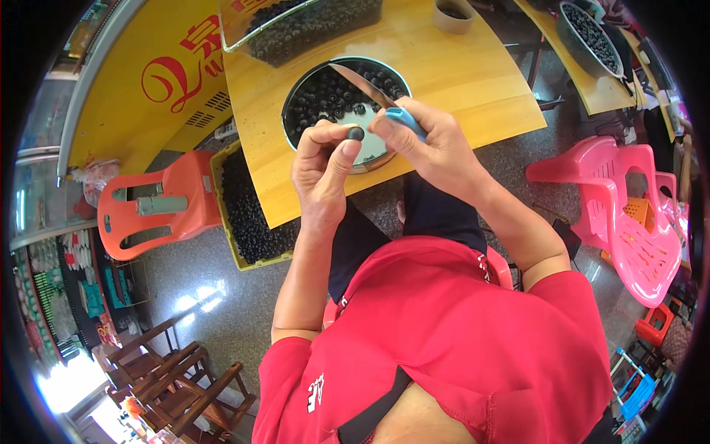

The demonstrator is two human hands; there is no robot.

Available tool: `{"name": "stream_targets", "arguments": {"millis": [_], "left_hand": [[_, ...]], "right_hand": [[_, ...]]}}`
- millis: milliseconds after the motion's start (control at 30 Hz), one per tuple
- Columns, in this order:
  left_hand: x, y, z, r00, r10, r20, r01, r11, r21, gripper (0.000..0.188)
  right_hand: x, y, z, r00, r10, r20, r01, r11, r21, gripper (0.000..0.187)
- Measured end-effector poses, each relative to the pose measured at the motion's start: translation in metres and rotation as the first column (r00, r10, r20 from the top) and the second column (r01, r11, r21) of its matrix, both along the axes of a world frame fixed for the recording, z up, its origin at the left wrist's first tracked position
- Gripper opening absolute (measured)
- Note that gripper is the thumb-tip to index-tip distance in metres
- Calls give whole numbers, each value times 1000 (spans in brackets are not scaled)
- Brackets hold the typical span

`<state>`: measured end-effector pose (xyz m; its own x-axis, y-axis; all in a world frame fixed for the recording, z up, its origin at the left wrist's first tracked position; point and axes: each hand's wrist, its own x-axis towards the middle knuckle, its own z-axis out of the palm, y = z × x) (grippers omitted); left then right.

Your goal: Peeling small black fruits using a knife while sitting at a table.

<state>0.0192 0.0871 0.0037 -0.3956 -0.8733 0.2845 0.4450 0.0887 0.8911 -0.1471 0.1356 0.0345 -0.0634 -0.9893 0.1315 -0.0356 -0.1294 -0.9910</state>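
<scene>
Between the thumb and fingers of my left hand [318, 174] is a small dark round fruit-like piece [356, 133]; its exact kind does not show. My right hand [441, 144] grips a knife [406, 120] by its blue handle, its blade slanting up and leftward, apart from the dark piece. Both hands hover over the near side of a round bowl [287, 118]. Many similar dark pieces [333, 92] lie in its far and left part, some with a pale spot. The bowl's pale bottom shows at the near side.
The bowl stands on a yellow wooden table [481, 89]. Beyond it are a clear tub [255, 33] of dark pieces and a small cup [452, 26]. A yellow crate [244, 255] and an orange chair [200, 192] stand left; pink chairs [592, 166] stand right.
</scene>
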Motion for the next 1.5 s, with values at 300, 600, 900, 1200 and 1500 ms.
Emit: {"name": "stream_targets", "arguments": {"millis": [300,600,900,1200,1500], "left_hand": [[-2,-2,-3,999,39,38,-31,982,-189,15],[2,-8,-4,979,-113,-170,127,989,73,14],[14,-53,11,982,-175,-77,191,861,471,12],[-21,-92,-17,145,442,885,557,703,-443,23],[-26,-87,-9,555,-51,830,359,915,-184,18]], "right_hand": [[6,-1,4,932,126,339,-175,978,116,24],[-1,-1,0,922,37,387,-115,977,181,23],[-38,7,-14,917,-79,390,2,981,194,23],[-46,13,-20,923,-93,374,24,983,184,23],[-46,13,-25,942,-107,317,50,982,182,23]]}}
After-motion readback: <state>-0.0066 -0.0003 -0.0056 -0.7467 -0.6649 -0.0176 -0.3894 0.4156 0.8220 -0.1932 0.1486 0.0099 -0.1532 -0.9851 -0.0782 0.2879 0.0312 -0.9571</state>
